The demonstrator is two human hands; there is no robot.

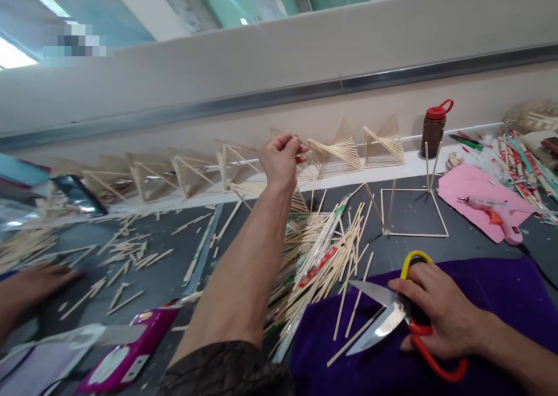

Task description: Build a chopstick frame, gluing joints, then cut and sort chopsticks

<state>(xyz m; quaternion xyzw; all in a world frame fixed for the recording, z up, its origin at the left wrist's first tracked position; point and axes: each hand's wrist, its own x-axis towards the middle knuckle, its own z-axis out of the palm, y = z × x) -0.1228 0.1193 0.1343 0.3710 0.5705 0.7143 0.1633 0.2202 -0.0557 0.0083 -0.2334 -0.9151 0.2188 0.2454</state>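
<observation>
My left hand (282, 156) is stretched out over the back of the table, its fingertips pinched together in front of the row of stick models; what they hold, if anything, is too small to tell. Scissors (383, 320) with one yellow and one red handle loop are in my right hand (440, 311), blades parted and pointing left above a purple cloth (488, 291). Thin wooden sticks (344, 250) lie in a loose pile between my hands. Beyond the scissors is a square stick frame (416, 234) with upright sticks at its corners. Twisted stick models (340, 152) stand along the wall.
A brown bottle (431, 131) with a red lid stands at the back right. Near it, a glue gun (501, 216) rests on pink foam (462, 186). A magenta device (131, 349) is at the front left. Another person's hand (41, 285) is at the left edge.
</observation>
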